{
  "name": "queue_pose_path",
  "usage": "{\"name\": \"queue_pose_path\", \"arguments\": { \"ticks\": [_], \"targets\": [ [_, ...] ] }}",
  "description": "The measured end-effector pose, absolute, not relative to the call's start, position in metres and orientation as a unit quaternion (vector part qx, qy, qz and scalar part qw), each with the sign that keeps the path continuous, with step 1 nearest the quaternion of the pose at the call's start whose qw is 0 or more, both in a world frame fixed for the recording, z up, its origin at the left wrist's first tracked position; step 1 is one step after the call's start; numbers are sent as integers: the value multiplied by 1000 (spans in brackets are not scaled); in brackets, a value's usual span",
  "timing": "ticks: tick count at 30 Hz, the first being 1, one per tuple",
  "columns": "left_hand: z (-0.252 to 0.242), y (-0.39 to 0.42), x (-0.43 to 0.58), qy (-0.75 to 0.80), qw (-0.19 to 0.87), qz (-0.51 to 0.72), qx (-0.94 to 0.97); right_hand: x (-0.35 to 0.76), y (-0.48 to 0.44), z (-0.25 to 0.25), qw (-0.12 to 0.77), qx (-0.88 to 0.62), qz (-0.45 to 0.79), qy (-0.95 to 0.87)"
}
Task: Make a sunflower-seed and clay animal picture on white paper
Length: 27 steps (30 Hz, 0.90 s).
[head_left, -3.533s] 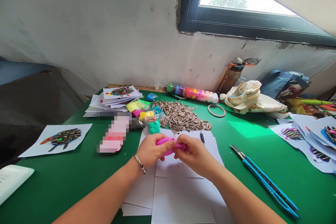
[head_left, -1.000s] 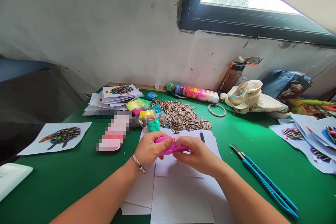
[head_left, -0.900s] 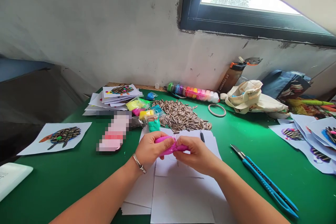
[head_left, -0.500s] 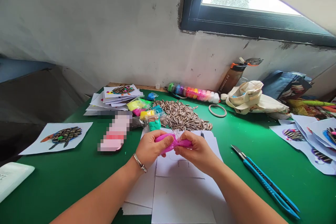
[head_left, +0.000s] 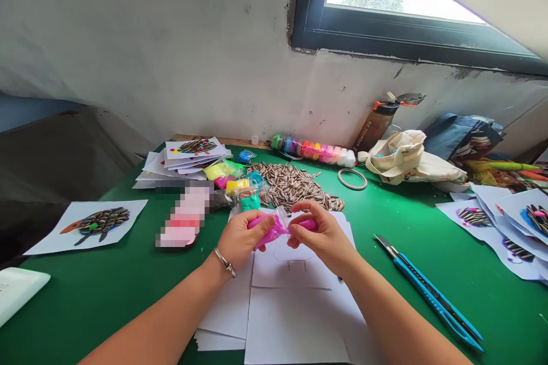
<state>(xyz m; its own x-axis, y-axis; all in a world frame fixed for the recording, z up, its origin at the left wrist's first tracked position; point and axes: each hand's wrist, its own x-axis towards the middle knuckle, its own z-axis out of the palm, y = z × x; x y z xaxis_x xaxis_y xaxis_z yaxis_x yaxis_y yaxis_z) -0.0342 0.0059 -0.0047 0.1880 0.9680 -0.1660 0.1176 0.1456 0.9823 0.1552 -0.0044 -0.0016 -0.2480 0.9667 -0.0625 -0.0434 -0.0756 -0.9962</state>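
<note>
**A:** What is the head camera showing at the lower centre of the frame?

**B:** Two bare hands are working above a stack of white paper (head_left: 295, 319). The left hand (head_left: 242, 239) is holding the left part of a piece of pink clay (head_left: 263, 229), with its fingers curling around it and its thumb lying on top. The right hand (head_left: 325, 242) is pinching the smaller end (head_left: 309, 225) between thumb and fingers.

**A:** And what is between the two hands?

**B:** A clear plastic bag (head_left: 280, 221) is sticking up there, in the middle of the clay. I cannot tell which hand is gripping the plastic.

**A:** How is the clay lying?

**B:** Its long axis is running almost left to right across the body, and the left end is dipping a little. The clay is staying above the paper, and each hand is nearest to its own end.

**A:** What is lying around them?

**B:** At upper centre, a pile of striped sunflower seeds (head_left: 291, 185) is spreading over the green table (head_left: 55, 302). Small bags of colored clay (head_left: 233, 185) are lying at its left side. On the right, a blue utility knife (head_left: 428, 296) is resting on the table, well apart from the hands.
</note>
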Motion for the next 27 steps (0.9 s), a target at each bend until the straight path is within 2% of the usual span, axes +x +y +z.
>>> {"name": "queue_pose_path", "arguments": {
  "ticks": [10,21,27],
  "targets": [
    [-2,5,-33,511,542,397,536,159,-4,-1,360,-449,569,-588],
    [-3,6,-36,522,534,390,539,161,3,-9,433,-492,525,-542],
    [-7,7,-36,511,549,391,533,159,0,-5,376,-478,568,-555]
  ]
}}
